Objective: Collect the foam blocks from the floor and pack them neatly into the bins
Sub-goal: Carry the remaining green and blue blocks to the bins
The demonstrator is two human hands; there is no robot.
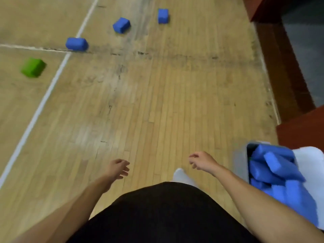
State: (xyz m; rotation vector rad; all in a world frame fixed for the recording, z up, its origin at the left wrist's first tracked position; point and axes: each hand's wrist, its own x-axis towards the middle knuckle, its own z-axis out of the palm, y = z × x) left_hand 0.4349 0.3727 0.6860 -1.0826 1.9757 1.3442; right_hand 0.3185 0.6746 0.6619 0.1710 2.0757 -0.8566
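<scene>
Three blue foam blocks lie on the wooden floor ahead: one at the left, one in the middle, one farthest back. A green foam block rests further left, past the white line. A grey bin at the lower right is heaped with blue blocks. My left hand and my right hand hang in front of me with loosely curled fingers, holding nothing, far from the floor blocks.
A white floor line runs diagonally on the left and meets a second white line that runs across. A reddish-brown wooden step or bench borders the floor on the right. My white-socked foot shows below my hands.
</scene>
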